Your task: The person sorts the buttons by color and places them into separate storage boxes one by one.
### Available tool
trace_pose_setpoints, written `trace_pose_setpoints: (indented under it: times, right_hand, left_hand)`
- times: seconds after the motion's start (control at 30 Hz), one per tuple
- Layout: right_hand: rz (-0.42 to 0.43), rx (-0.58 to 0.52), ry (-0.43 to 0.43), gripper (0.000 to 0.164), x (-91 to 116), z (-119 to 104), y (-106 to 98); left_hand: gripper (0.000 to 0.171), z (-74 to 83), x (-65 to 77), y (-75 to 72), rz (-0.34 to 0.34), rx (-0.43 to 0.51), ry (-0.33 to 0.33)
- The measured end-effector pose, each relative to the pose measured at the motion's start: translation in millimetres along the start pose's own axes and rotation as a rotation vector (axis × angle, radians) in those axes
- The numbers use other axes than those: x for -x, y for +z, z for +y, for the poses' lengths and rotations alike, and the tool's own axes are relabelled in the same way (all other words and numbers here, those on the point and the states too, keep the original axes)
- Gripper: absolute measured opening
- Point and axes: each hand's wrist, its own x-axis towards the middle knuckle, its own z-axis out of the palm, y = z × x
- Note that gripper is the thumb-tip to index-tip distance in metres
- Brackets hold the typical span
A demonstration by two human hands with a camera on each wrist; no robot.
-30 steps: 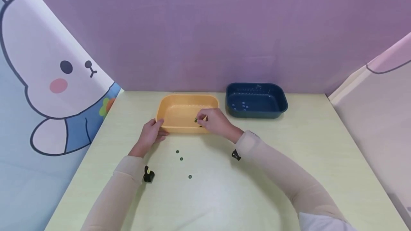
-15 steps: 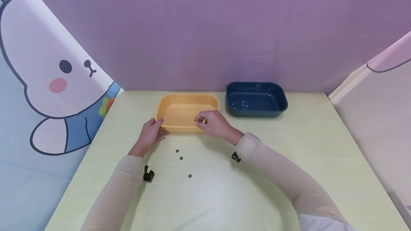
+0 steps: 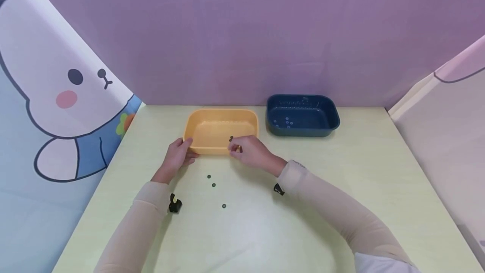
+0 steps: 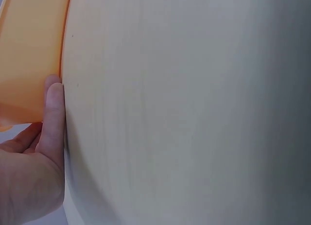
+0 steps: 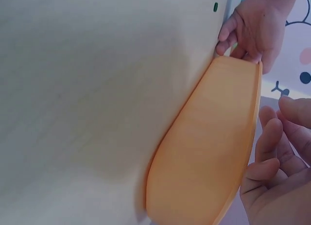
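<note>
At the front left corner of the yellow tray (image 3: 212,134), my left hand (image 3: 177,155) grips the wall, thumb over the rim and fingers outside. The left wrist view shows this hand (image 4: 34,171) against the tray's end. My right hand (image 3: 251,151) hovers over the tray's front right rim with loosely curled fingers; a gap shows between thumb and forefinger, and nothing is seen in it. Just beyond its fingertips, small dark green discs (image 3: 232,137) lie in the tray, partly hidden by the hand. On the table in front lie three similar discs (image 3: 214,185).
To the right of the yellow tray stands a dark blue tray (image 3: 303,133) holding several small, pale, ring-like discs (image 3: 287,123). A purple cloth (image 3: 235,37) hangs behind the table (image 3: 265,231). Small black devices (image 3: 175,204) sit at both wrists.
My right hand has drawn back slightly toward the tray's front rim, leaving the green discs inside more exposed. My left hand keeps its grip on the tray.
</note>
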Motion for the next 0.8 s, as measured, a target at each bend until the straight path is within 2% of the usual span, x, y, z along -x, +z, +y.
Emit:
trace_pose_setpoints:
  times: [0.33, 0.6, 0.8]
  right_hand:
    - [-0.023, 0.066, -0.083, 0.009, 10.2, -2.5, 4.1]
    - [-0.085, 0.089, -0.086, 0.013, 14.5, -2.6, 9.7]
    - [-0.124, 0.122, -0.125, 0.014, 19.5, -5.0, 12.0]
  left_hand:
    - [0.059, 0.1, -2.6, 0.0, -0.001, -0.017, -0.005]
    - [0.057, -0.2, -2.5, 1.6, 0.0, -0.006, 0.006]
    - [0.059, 0.1, -3.2, 1.0, -0.006, 0.002, 0.008]
